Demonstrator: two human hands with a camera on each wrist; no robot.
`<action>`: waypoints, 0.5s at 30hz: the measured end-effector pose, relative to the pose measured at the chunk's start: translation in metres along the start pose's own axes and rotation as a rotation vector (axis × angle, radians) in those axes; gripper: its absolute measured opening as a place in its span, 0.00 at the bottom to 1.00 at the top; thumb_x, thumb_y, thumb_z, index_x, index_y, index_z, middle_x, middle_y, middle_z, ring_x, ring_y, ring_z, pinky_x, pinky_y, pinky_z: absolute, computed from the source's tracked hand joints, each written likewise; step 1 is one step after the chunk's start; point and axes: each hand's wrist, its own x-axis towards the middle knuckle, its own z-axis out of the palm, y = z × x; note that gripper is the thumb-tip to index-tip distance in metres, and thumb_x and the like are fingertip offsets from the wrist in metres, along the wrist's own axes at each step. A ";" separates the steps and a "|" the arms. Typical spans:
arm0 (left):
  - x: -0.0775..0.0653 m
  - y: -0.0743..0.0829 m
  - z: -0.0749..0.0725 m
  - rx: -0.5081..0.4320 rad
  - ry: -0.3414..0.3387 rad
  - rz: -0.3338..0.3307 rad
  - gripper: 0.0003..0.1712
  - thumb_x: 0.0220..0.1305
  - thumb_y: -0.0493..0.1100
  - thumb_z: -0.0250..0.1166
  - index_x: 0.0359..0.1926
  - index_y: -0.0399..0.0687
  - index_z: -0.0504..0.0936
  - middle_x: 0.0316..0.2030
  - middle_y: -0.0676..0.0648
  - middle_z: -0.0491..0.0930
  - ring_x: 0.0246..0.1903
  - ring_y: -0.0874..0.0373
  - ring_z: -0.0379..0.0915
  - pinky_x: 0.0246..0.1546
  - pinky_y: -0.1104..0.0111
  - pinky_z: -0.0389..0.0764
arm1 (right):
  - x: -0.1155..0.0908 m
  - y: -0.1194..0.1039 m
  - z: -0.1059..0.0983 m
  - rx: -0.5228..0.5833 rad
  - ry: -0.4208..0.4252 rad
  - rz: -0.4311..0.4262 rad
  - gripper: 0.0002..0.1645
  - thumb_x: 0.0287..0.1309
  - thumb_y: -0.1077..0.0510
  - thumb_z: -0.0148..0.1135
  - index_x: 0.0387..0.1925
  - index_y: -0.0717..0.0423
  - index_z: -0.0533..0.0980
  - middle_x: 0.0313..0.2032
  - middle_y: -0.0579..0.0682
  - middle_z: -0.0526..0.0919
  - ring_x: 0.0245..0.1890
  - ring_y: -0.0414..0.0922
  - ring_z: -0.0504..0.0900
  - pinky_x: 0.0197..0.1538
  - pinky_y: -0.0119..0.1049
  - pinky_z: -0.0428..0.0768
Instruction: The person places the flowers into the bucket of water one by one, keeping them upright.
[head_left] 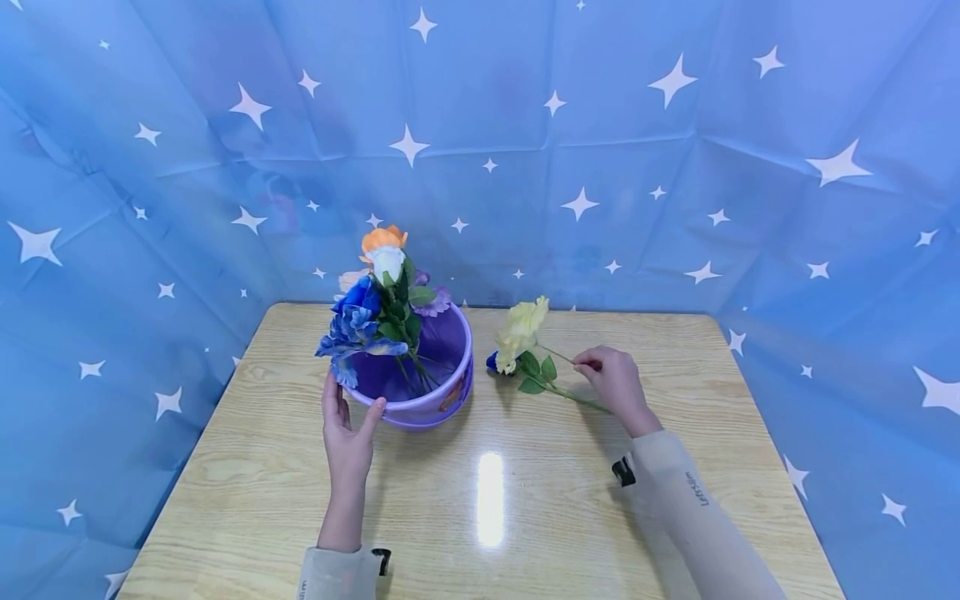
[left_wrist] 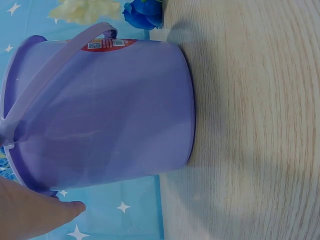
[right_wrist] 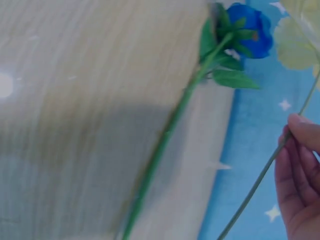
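A purple bucket (head_left: 420, 412) stands on the table and holds several artificial flowers: orange, white, blue and purple blooms on green stems. My left hand (head_left: 348, 446) holds the near left of its rim, thumb at the front and fingers around the left side. My right hand (head_left: 617, 383) pinches the thin stem of a pale yellow flower (head_left: 522, 327) between thumb and fingers, with the bloom pointing toward the bucket. Below that flower, a blue rose (right_wrist: 255, 32) with a green stem lies on the table; in the head view the yellow bloom partly covers it.
The wooden table (head_left: 540, 517) ends at the back against a blue curtain (head_left: 510, 108) printed with white stars. The bucket's handle (left_wrist: 55, 65) hangs down along its side, near a red label (left_wrist: 107, 45).
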 end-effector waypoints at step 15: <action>0.000 0.000 0.000 0.023 -0.005 -0.008 0.49 0.63 0.37 0.69 0.78 0.50 0.51 0.78 0.51 0.51 0.79 0.56 0.42 0.82 0.61 0.45 | 0.021 -0.039 -0.015 0.052 0.077 -0.058 0.07 0.59 0.61 0.69 0.39 0.56 0.87 0.34 0.53 0.89 0.30 0.45 0.85 0.34 0.40 0.86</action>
